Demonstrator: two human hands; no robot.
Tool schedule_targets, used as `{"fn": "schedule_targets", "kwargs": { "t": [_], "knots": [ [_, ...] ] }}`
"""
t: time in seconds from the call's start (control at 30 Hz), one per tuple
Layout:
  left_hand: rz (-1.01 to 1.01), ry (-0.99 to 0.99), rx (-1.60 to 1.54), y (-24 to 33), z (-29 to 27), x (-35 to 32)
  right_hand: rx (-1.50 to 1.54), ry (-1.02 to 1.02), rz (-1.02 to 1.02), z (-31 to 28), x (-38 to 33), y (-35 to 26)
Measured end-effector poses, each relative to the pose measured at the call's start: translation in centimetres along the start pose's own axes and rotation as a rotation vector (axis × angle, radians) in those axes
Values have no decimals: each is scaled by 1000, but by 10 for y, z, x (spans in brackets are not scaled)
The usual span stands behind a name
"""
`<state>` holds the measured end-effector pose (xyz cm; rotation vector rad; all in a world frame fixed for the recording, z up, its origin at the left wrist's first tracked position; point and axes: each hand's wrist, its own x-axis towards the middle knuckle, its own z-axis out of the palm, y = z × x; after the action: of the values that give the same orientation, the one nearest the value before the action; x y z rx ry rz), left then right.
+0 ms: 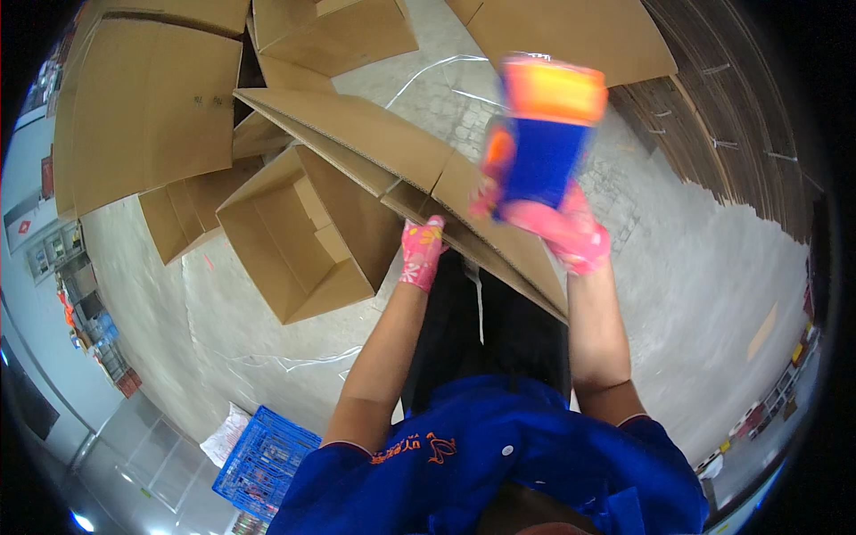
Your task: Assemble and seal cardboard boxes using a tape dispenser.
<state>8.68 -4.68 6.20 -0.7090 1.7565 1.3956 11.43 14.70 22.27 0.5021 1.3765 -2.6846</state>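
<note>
My right hand, in a pink glove, is raised and grips a blue and orange tape dispenser, which is blurred by motion. My left hand, also in a pink glove, presses on the edge of a flattened brown cardboard sheet that lies tilted in front of me. Just left of that hand stands an open cardboard box, lying on its side with its flaps spread.
More flat and folded cardboard boxes lie at the upper left and top. A stack of flat cardboard runs along the right. A blue plastic crate sits at the lower left. Clear plastic strapping lies on the concrete floor.
</note>
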Motion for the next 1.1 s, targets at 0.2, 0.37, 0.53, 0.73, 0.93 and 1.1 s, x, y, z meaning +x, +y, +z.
{"fn": "schedule_targets", "kwargs": {
  "t": [0.2,0.37,0.53,0.73,0.93,1.1],
  "knots": [
    [7,-163,-71,-40,24,0,-1707,227,51,26,63,90],
    [111,-60,-105,-45,21,-7,-1859,142,238,29,72,104],
    [125,-10,-258,-49,5,-29,-1929,194,238,-26,85,65],
    [310,95,-182,-36,-39,-32,-1660,733,556,-146,38,8],
    [524,306,76,25,-149,59,-1523,1033,489,-206,-72,11],
    [661,390,318,99,-103,62,-1520,1123,652,-207,-131,71]
  ]
}}
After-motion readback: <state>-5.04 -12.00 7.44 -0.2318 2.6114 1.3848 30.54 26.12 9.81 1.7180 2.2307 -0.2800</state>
